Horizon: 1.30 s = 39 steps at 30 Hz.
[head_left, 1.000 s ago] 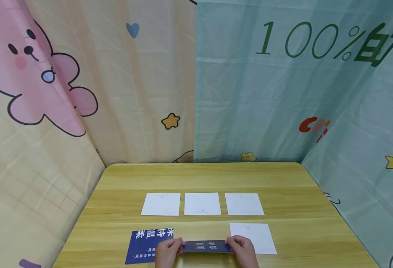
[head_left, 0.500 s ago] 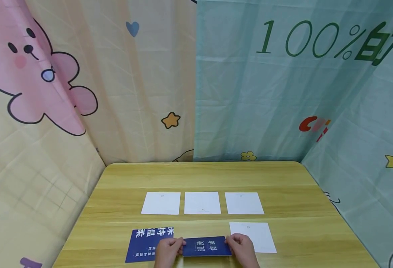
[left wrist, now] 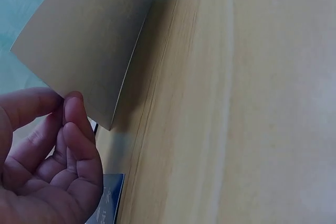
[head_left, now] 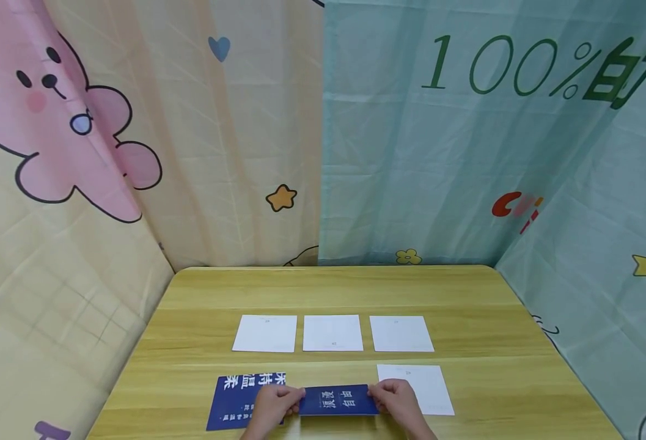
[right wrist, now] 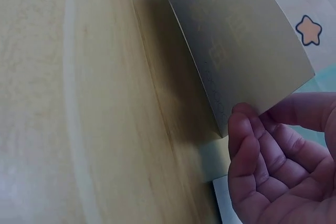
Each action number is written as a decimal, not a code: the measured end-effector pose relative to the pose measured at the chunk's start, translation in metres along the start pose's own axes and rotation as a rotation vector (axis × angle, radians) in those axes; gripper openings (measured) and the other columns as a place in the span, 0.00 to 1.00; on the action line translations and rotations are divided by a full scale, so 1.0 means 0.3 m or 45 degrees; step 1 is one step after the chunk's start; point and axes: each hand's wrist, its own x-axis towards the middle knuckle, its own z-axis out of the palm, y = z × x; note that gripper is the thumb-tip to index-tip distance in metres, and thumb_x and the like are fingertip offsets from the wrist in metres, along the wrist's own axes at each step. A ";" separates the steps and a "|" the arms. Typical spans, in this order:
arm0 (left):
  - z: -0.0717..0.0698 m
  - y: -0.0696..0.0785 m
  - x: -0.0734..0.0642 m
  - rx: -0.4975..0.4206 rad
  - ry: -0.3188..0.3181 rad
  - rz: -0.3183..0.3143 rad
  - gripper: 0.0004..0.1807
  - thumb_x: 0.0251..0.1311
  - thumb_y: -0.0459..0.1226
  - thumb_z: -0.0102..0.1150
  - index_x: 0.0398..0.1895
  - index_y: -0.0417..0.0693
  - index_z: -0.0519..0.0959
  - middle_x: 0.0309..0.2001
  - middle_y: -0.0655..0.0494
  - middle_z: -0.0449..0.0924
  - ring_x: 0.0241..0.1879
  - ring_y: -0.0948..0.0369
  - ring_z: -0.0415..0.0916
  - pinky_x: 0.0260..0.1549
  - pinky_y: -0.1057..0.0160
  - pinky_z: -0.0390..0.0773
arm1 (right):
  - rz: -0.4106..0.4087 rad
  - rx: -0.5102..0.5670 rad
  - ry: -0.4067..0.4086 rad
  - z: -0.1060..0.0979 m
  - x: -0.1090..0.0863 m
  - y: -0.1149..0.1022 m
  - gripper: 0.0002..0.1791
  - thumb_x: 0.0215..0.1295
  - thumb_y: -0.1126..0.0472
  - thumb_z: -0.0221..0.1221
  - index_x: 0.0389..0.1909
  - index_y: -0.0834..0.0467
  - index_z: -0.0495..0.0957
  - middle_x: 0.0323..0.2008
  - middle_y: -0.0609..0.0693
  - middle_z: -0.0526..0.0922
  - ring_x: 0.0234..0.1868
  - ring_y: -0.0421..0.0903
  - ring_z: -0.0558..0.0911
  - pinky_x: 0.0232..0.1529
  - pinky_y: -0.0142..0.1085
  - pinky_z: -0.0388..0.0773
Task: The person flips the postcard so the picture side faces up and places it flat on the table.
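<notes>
Both hands hold up a blue postcard [head_left: 338, 400] with white characters, its printed face toward the head camera and tilted. My left hand [head_left: 274, 404] pinches its left edge between thumb and fingers; my right hand [head_left: 401, 401] does the same at the right edge. In the left wrist view the card's pale back [left wrist: 89, 45] shows a small printed mark, and the left hand [left wrist: 55, 156] grips near a corner. A slight bend shows in the card [right wrist: 236, 40] in the right wrist view, above the right hand [right wrist: 286, 161]. A shadow lies on the tabletop beneath it.
A second blue card [head_left: 229, 403] lies at the left, partly behind the left hand. Three white cards, including the middle one [head_left: 333, 333], form a row farther back on the wooden table [head_left: 334, 287]. Another white card [head_left: 429, 391] lies beside the right hand. Printed curtains stand behind.
The held card's face first tilted into fuller view, then the card rose slightly and its face tipped partly away. Both hands moved slightly up with it. The cards on the table stayed put.
</notes>
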 end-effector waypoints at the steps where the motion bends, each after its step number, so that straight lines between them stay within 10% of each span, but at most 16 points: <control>1: -0.001 0.000 0.002 0.016 -0.003 0.010 0.13 0.52 0.40 0.63 0.21 0.38 0.83 0.16 0.57 0.76 0.18 0.64 0.70 0.16 0.69 0.70 | -0.006 -0.023 0.001 -0.001 0.001 -0.002 0.11 0.53 0.64 0.63 0.20 0.69 0.79 0.13 0.44 0.72 0.17 0.38 0.69 0.18 0.27 0.69; 39: 0.023 0.038 0.035 0.389 0.108 0.161 0.02 0.48 0.32 0.65 0.22 0.43 0.84 0.24 0.56 0.81 0.24 0.64 0.72 0.21 0.65 0.72 | -0.198 -0.615 0.137 0.052 0.039 -0.052 0.08 0.44 0.65 0.69 0.18 0.59 0.77 0.14 0.44 0.71 0.17 0.39 0.69 0.20 0.33 0.66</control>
